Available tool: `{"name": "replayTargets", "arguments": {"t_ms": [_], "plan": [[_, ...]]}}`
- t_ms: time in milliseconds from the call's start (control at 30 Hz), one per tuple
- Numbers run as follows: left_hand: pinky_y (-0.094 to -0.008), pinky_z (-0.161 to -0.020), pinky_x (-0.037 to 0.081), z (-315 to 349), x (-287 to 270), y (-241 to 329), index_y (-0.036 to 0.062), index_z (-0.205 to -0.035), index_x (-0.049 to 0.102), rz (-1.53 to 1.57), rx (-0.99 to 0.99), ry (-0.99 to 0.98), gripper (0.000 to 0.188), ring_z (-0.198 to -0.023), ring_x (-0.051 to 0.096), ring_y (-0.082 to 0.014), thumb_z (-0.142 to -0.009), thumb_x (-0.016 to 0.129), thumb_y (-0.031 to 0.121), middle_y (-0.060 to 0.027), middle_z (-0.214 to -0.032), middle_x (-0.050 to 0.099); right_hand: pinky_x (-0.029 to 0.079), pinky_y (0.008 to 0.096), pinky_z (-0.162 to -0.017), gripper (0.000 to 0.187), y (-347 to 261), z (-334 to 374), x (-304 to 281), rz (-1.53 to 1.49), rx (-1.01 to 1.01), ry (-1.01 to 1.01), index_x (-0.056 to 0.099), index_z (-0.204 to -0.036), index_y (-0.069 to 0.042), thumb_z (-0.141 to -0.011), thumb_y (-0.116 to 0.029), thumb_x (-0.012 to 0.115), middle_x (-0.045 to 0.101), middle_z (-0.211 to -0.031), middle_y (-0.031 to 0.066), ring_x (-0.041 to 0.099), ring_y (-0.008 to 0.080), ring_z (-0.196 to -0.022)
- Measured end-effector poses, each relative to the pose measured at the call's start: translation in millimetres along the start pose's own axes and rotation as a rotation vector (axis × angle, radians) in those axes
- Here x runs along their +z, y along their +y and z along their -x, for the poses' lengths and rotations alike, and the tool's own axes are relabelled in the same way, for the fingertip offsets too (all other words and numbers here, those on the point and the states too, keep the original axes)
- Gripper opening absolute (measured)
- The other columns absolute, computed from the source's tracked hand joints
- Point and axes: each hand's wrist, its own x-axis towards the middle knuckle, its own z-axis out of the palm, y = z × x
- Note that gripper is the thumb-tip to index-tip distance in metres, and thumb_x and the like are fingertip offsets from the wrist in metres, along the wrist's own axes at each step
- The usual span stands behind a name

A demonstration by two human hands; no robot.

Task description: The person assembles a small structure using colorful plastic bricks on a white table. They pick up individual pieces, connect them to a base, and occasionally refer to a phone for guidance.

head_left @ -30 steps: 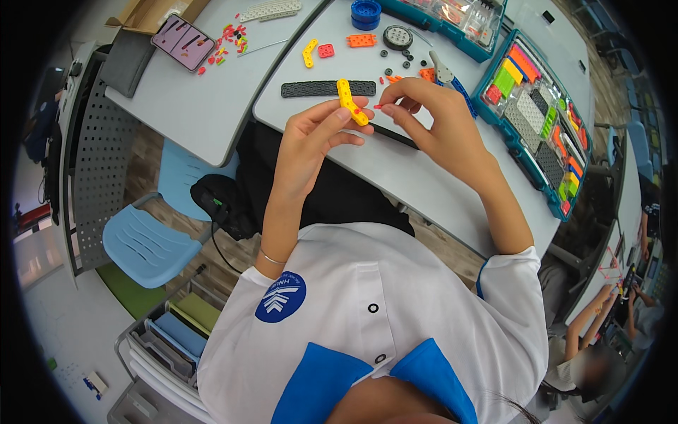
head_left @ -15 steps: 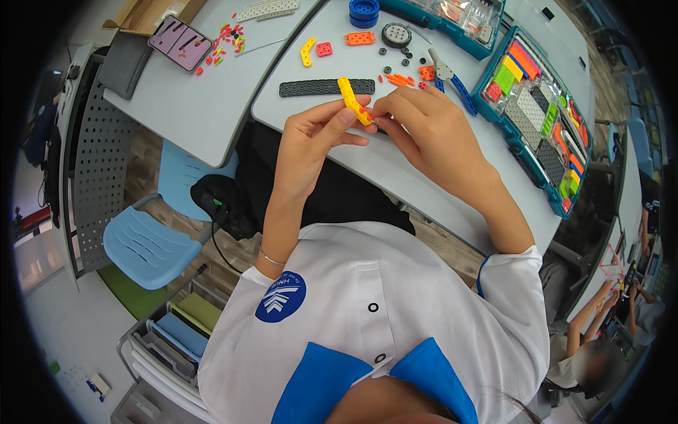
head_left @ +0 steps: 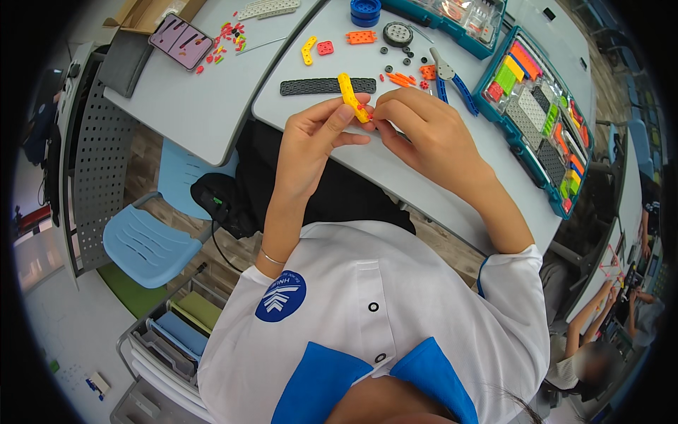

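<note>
My left hand (head_left: 311, 141) holds a yellow bent building beam (head_left: 348, 90) upright between thumb and fingers, above the table's near edge. Small red connector pins (head_left: 361, 107) show at the beam's lower end. There my right hand (head_left: 431, 134) pinches at a red pin with thumb and forefinger; its fingertips partly hide it. Just behind the hands lies a long black perforated beam (head_left: 311, 87). Farther back are another yellow bent beam (head_left: 308, 51), a small red square plate (head_left: 325, 48) and an orange plate (head_left: 361, 37).
Blue-handled pliers (head_left: 452, 81) lie right of loose orange pins (head_left: 401, 80). A grey wheel (head_left: 397, 34) and blue rims (head_left: 364, 10) stand at the back. An open teal parts case (head_left: 519, 152) borders the right. On the left table are a phone (head_left: 181, 42) and scattered small pins (head_left: 227, 35).
The yellow beam has shifted very slightly upward and left in my left hand. My right fingers stay at its lower end with a small change of pose.
</note>
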Motion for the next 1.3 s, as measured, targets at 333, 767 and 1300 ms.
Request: {"name": "replayTargets", "arguments": {"t_ms": [333, 767, 1300], "plan": [[-0.0320, -0.083, 0.060, -2, -3, -6, -0.0084, -0.125, 0.061, 0.023, -0.004, 0.023, 0.039, -0.097, 0.071, -0.0209, -0.104, 0.055, 0.024, -0.0164, -0.110, 0.069, 0.053, 0.0340, -0.066, 0.023, 10, -3, 5, -0.239, 0.080, 0.002, 0.066, -0.102, -0.005, -0.081, -0.001, 0.072, 0.065, -0.093, 0.0077, 0.066, 0.0251, -0.079], [-0.0322, -0.081, 0.058, -2, -4, 0, -0.0033, -0.133, 0.054, 0.101, -0.061, 0.010, 0.044, -0.103, 0.069, -0.0228, -0.106, 0.051, 0.031, -0.0158, -0.114, 0.068, 0.053, 0.0292, -0.066, 0.021, 10, -4, -1, -0.359, 0.118, 0.031, 0.072, -0.101, -0.008, -0.081, -0.001, 0.074, 0.066, -0.095, 0.0049, 0.066, 0.0167, -0.081], [-0.0320, -0.082, 0.060, -1, 5, -3, -0.0089, -0.123, 0.062, 0.011, 0.072, 0.061, 0.036, -0.098, 0.069, -0.0195, -0.103, 0.059, 0.020, -0.0158, -0.112, 0.069, 0.050, 0.0229, -0.064, 0.016, 16, 0, 7, -0.631, 0.379, 0.072, 0.079, -0.101, -0.008, -0.086, -0.008, 0.075, 0.071, -0.095, 0.0038, 0.066, 0.0117, -0.083]]}}
